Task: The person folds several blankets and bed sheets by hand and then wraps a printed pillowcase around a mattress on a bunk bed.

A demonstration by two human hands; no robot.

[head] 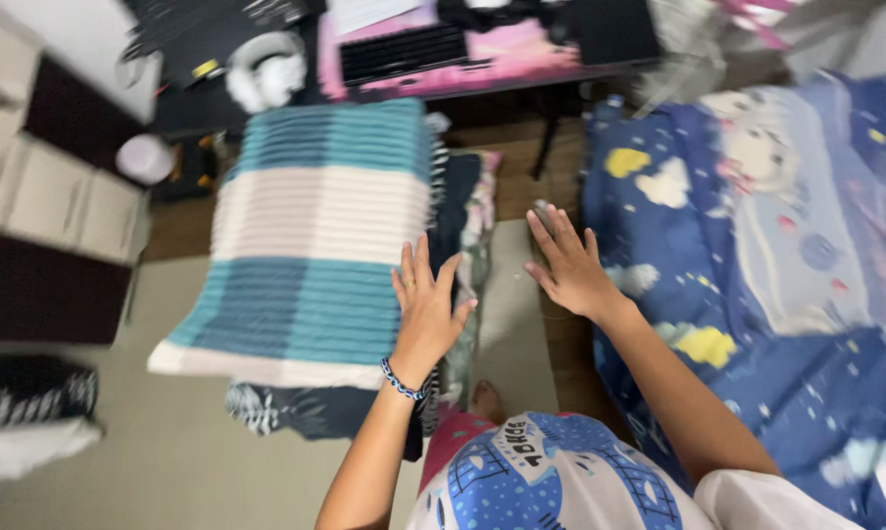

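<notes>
Nearest the camera, a blue and pink printed shirt (551,476) fills the lower edge. Beyond it lies a folded teal and white striped knit cloth (311,245) atop darker clothes. Right of that cloth spreads a blue cloud-patterned bedsheet (757,275). Left hand (425,314) rests flat, fingers spread, on the cloth's right edge, gripping nothing. Right hand (566,265) hovers open and empty between cloth and bedsheet.

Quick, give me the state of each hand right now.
Left hand: open, fingers spread, at the edge of the folded striped cloth, holding nothing.
Right hand: open, fingers spread, empty.
</notes>
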